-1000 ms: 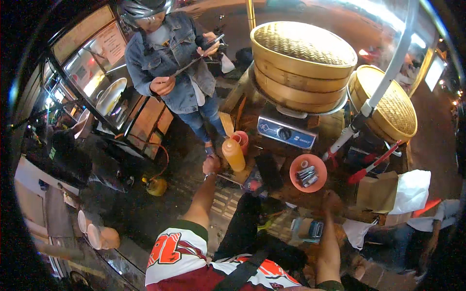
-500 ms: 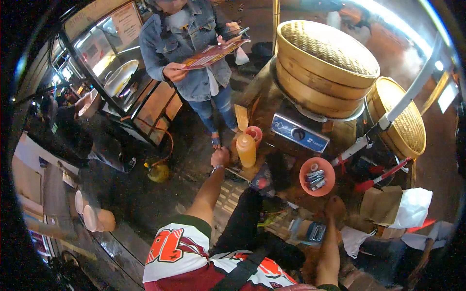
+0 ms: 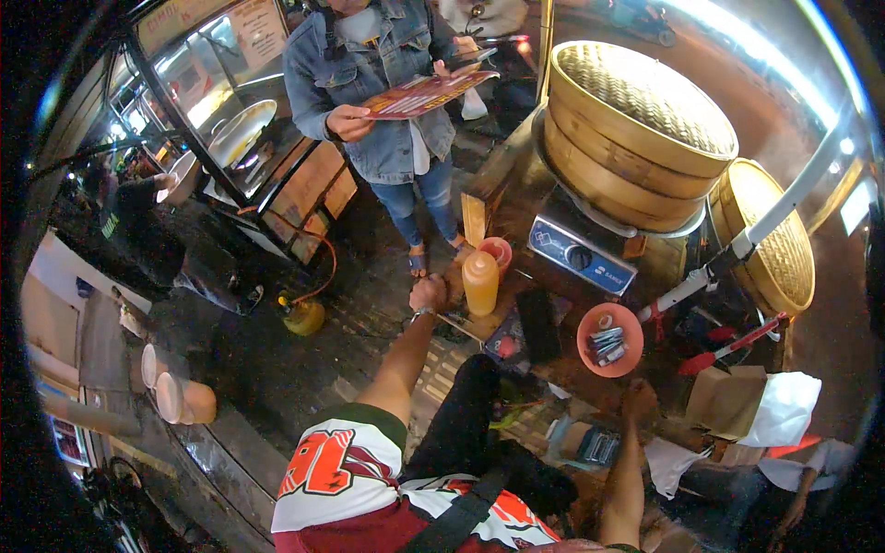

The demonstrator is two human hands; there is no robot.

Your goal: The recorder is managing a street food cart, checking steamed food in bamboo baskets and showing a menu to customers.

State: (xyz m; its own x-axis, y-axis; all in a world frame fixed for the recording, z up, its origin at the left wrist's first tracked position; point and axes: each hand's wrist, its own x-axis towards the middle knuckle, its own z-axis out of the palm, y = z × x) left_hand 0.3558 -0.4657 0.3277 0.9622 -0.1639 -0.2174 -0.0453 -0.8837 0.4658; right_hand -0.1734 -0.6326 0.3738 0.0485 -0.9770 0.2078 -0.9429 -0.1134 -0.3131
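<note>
My left hand (image 3: 429, 293) rests with curled fingers on the near left corner of the wooden stall counter (image 3: 516, 198), right beside an orange squeeze bottle (image 3: 480, 282). My right hand (image 3: 638, 400) hangs low by the counter's front edge, below an orange plastic bowl (image 3: 608, 337) holding small metal pieces. I cannot see anything in either hand. A person in a denim jacket (image 3: 373, 88) stands across the counter holding a red menu card (image 3: 426, 93).
Stacked bamboo steamers (image 3: 634, 138) sit on a steel burner unit (image 3: 579, 258); another steamer (image 3: 774, 235) stands to the right. A small pink cup (image 3: 496, 252), a dark phone (image 3: 537, 324), paper bags (image 3: 749, 405) and a yellow gas canister (image 3: 303, 316) are nearby. A glass food cart (image 3: 235, 138) stands left.
The view has drifted, shifting everything rightward and down. The person in denim has raised the menu card flatter. My left hand stays at the counter corner by the bottle.
</note>
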